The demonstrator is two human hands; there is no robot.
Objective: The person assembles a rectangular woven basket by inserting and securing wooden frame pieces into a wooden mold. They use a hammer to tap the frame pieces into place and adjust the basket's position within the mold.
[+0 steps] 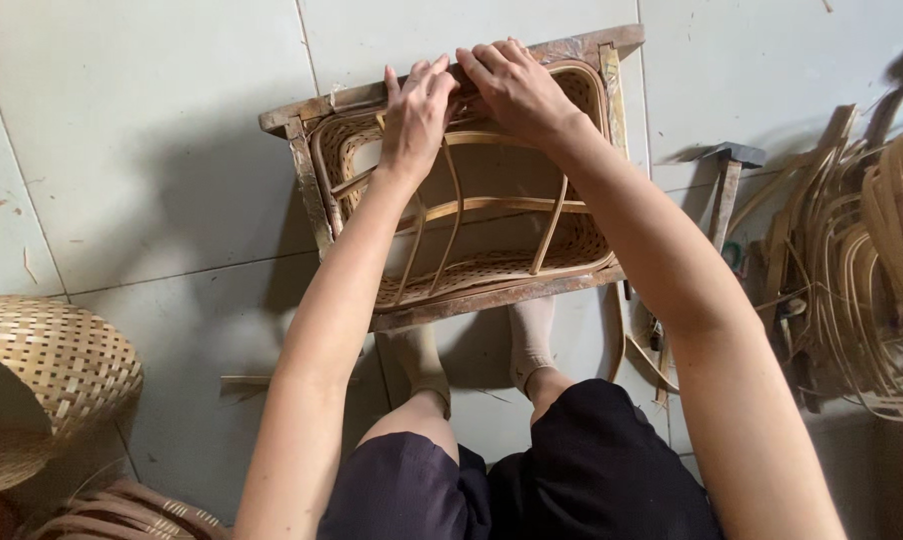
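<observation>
A rectangular woven bamboo basket sits inside a worn wooden frame on the tiled floor in front of my knees. Curved bamboo strips arch across its open inside. My left hand presses on the far rim of the basket, fingers together and pointing away. Beside it, my right hand also bears on the far rim, fingers curled over the bamboo edge. The two hands touch each other at the top of the frame.
A finished round woven basket lies at the lower left, with another woven piece below it. A hammer rests on the floor at right, beside a large pile of loose bamboo strips. My socked feet sit under the frame.
</observation>
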